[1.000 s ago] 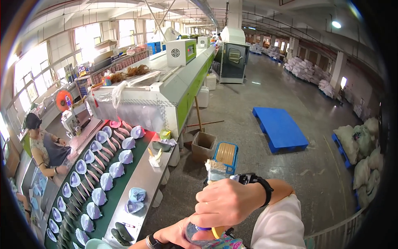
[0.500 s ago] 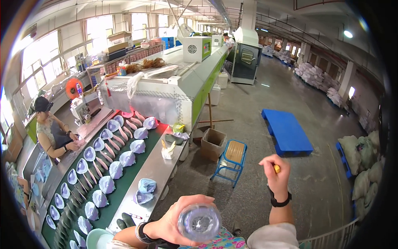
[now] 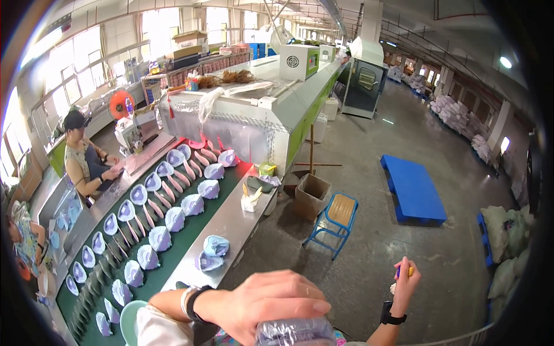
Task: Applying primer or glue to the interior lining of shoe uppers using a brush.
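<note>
Bottle [image 3: 294, 333] clear, crinkled plastic, in left hand [image 3: 262, 305].

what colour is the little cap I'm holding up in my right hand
Yellow, with a bit of blue under it. The cap shows between the right hand fingers in the head view.

Clear crinkled glossy plastic bottle [image 3: 295, 332]; smooth brushed-metal table [image 3: 226, 222]; matt green conveyor belt [image 3: 176, 245]; cardboard box [image 3: 311, 196].

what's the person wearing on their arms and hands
Both hands are bare, no gloves. The left hand has a dark band on its wrist with a pale band beside it and a light sleeve behind. The right hand has a black watch-like band on its wrist.
</note>
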The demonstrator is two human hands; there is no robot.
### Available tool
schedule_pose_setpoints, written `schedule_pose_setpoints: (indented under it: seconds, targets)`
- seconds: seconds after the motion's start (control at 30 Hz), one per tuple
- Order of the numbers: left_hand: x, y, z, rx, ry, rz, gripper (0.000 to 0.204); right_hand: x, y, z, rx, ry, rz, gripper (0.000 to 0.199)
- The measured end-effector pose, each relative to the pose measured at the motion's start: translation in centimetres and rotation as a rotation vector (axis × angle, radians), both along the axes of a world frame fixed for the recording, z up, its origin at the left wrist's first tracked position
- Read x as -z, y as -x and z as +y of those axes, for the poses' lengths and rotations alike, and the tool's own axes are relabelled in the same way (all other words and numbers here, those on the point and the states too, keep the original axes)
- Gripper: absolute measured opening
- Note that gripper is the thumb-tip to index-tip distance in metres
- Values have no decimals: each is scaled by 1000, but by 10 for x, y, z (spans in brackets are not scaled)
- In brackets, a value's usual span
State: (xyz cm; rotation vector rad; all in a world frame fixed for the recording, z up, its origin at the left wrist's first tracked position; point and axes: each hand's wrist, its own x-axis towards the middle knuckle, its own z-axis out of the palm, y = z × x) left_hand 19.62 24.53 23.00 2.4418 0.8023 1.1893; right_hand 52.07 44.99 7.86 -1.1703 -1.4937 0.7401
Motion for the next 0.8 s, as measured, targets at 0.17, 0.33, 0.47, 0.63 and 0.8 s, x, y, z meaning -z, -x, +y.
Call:
schedule_pose_setpoints:
  seconds: [0.17, 0.33, 0.47, 0.63, 0.8]
  targets:
    - [-24, 7, 16, -47, -324, -53, 34, -6, 2, -2, 9, -36, -25, 35]
    - [-56, 21, 14, -131, -493, 103, 34, -1, 2, -3, -27, -64, -28, 35]
    - [-76, 25, 18, -156, -603, 209, 37, 1, 4, -3, -13, -57, -13, 35]
    - [-99, 28, 19, -185, -698, 340, 40, 5, 6, 1, 7, -60, -38, 33]
    - [-107, 30, 22, -212, -751, 365, 41, 15, 2, 5, -23, -28, 2, 28]
